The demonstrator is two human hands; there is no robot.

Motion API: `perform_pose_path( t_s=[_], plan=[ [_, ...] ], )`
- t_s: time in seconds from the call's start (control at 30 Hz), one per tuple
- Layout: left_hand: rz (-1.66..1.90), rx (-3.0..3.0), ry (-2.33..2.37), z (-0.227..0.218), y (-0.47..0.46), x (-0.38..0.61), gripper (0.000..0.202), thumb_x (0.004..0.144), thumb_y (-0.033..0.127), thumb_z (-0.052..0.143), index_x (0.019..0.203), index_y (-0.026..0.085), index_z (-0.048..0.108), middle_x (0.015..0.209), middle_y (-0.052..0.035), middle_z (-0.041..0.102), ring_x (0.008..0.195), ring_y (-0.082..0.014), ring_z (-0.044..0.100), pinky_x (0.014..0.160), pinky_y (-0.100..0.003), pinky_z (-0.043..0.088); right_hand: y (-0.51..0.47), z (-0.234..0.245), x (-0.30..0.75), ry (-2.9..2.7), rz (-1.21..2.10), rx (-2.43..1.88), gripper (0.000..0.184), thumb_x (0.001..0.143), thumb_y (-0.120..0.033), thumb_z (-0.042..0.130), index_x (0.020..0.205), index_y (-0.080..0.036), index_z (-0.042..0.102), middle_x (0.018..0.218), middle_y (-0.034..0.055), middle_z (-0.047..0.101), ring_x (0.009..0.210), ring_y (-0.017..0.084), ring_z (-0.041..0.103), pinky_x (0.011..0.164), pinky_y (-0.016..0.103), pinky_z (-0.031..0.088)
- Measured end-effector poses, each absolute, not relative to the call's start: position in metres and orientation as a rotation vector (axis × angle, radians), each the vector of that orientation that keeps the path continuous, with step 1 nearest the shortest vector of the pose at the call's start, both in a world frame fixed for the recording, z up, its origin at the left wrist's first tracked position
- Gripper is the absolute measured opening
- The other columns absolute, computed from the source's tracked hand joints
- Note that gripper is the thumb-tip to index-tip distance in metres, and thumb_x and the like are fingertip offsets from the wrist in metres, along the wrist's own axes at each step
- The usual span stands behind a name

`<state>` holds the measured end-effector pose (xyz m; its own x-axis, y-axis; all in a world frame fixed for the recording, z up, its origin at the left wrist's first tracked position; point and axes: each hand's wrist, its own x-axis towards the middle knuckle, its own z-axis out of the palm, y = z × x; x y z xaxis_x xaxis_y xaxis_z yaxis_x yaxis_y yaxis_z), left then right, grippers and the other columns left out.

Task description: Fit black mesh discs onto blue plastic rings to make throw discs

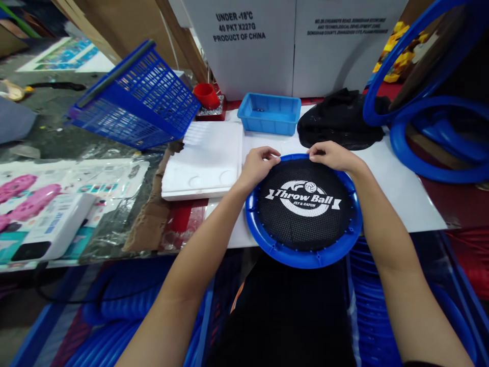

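A round throw-ball disc [305, 232] with a blue plastic ring and black printed mesh lies in front of me, its near edge past the table's front. My left hand [260, 162] has its fingertips closed on the far left part of the ring and mesh edge. At the far right part of the same ring, my right hand [331, 155] pinches the edge likewise. Small pegs run round the ring along the mesh border. Just beyond my right hand sits a pile of black mesh [342, 122]. A light blue tray [269, 114] with a few small bits inside stands beyond the disc.
Blue rings [401, 148] stand and lie at the right. White foam sheets [206, 163] and a tilted blue basket [137, 97] are at left, with a red cup [207, 96] behind. White cartons [252, 56] close off the back. Stacked blue rings [126, 290] sit below the table.
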<state>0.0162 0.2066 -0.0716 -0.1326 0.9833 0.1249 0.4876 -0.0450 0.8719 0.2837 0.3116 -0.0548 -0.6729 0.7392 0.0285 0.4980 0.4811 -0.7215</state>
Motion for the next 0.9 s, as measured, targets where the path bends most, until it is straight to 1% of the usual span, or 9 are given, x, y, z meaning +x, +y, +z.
perform_pose_path(
  t_s=[0.1, 0.2, 0.33, 0.47, 0.53, 0.63, 0.73, 0.8, 0.9],
  plan=[
    [1.108, 1.599, 1.736, -0.073, 0.207, 0.021, 0.011, 0.086, 0.022, 0.074, 0.095, 0.02, 0.081, 0.083, -0.0045, 0.077, 0.08, -0.0194, 0.069, 0.085, -0.038, 0.055, 0.308, -0.054, 0.281, -2.402, 0.893, -1.093, 0.009, 0.089, -0.019, 0.068, 0.085, -0.022, 0.075, 0.103, 0.0065, 0.082, 0.097, 0.026, 0.073, 0.095, 0.041, 0.055],
    [1.077, 1.634, 1.804, -0.074, 0.207, 0.025, 0.01, 0.085, 0.021, 0.074, 0.093, 0.021, 0.08, 0.083, -0.0043, 0.078, 0.081, -0.021, 0.069, 0.087, -0.04, 0.055, 0.303, -0.054, 0.276, -2.423, 0.751, -1.155, 0.014, 0.091, -0.015, 0.065, 0.088, -0.022, 0.077, 0.099, 0.0063, 0.082, 0.095, 0.026, 0.073, 0.094, 0.04, 0.055],
    [1.006, 1.723, 1.899, -0.073, 0.206, 0.027, 0.011, 0.087, 0.019, 0.071, 0.092, 0.024, 0.079, 0.088, -0.0042, 0.079, 0.087, -0.0236, 0.069, 0.092, -0.043, 0.053, 0.298, -0.05, 0.273, -2.51, 0.626, -1.179, 0.016, 0.094, -0.015, 0.063, 0.091, -0.021, 0.078, 0.099, 0.0081, 0.081, 0.097, 0.028, 0.072, 0.094, 0.041, 0.055],
    [0.883, 1.822, 1.854, -0.067, 0.203, 0.024, 0.016, 0.09, 0.019, 0.067, 0.096, 0.025, 0.08, 0.094, -0.0041, 0.08, 0.087, -0.0227, 0.068, 0.09, -0.041, 0.052, 0.293, -0.049, 0.269, -2.611, 0.432, -1.203, 0.015, 0.098, -0.017, 0.061, 0.093, -0.021, 0.075, 0.103, 0.0119, 0.078, 0.101, 0.031, 0.071, 0.094, 0.044, 0.053],
    [0.857, 1.866, 1.809, -0.064, 0.201, 0.022, 0.018, 0.092, 0.018, 0.064, 0.099, 0.025, 0.08, 0.097, -0.0045, 0.08, 0.089, -0.0224, 0.068, 0.091, -0.04, 0.053, 0.293, -0.05, 0.268, -2.632, 0.388, -1.18, 0.015, 0.098, -0.017, 0.061, 0.093, -0.021, 0.074, 0.106, 0.0132, 0.077, 0.103, 0.032, 0.07, 0.095, 0.045, 0.052],
    [0.903, 2.006, 1.727, -0.063, 0.199, 0.025, 0.024, 0.096, 0.015, 0.057, 0.105, 0.023, 0.078, 0.111, -0.0076, 0.08, 0.099, -0.023, 0.069, 0.097, -0.04, 0.053, 0.297, -0.052, 0.269, -2.621, 0.47, -1.144, 0.012, 0.096, -0.015, 0.065, 0.09, -0.021, 0.074, 0.104, 0.0127, 0.076, 0.101, 0.032, 0.069, 0.095, 0.045, 0.051],
    [0.863, 2.179, 1.654, -0.063, 0.2, 0.035, 0.024, 0.101, 0.021, 0.057, 0.114, 0.022, 0.077, 0.122, -0.01, 0.079, 0.113, -0.0264, 0.068, 0.106, -0.044, 0.05, 0.301, -0.053, 0.272, -2.536, 0.629, -1.106, 0.011, 0.091, -0.014, 0.067, 0.089, -0.022, 0.075, 0.099, 0.0098, 0.077, 0.099, 0.03, 0.069, 0.093, 0.043, 0.053],
    [0.768, 2.241, 1.663, -0.063, 0.202, 0.042, 0.022, 0.102, 0.026, 0.06, 0.115, 0.022, 0.077, 0.122, -0.01, 0.079, 0.116, -0.0288, 0.068, 0.108, -0.047, 0.048, 0.299, -0.053, 0.273, -2.447, 0.721, -1.061, 0.015, 0.091, -0.014, 0.064, 0.094, -0.022, 0.077, 0.103, 0.0082, 0.079, 0.1, 0.029, 0.069, 0.094, 0.042, 0.053],
    [0.718, 2.229, 1.704, -0.061, 0.205, 0.048, 0.018, 0.102, 0.025, 0.061, 0.108, 0.021, 0.078, 0.115, -0.0101, 0.079, 0.11, -0.0288, 0.069, 0.104, -0.046, 0.049, 0.294, -0.053, 0.268, -2.427, 0.786, -0.927, 0.018, 0.097, -0.024, 0.061, 0.102, -0.023, 0.078, 0.113, 0.0079, 0.079, 0.106, 0.028, 0.07, 0.1, 0.043, 0.053]
  ],
)
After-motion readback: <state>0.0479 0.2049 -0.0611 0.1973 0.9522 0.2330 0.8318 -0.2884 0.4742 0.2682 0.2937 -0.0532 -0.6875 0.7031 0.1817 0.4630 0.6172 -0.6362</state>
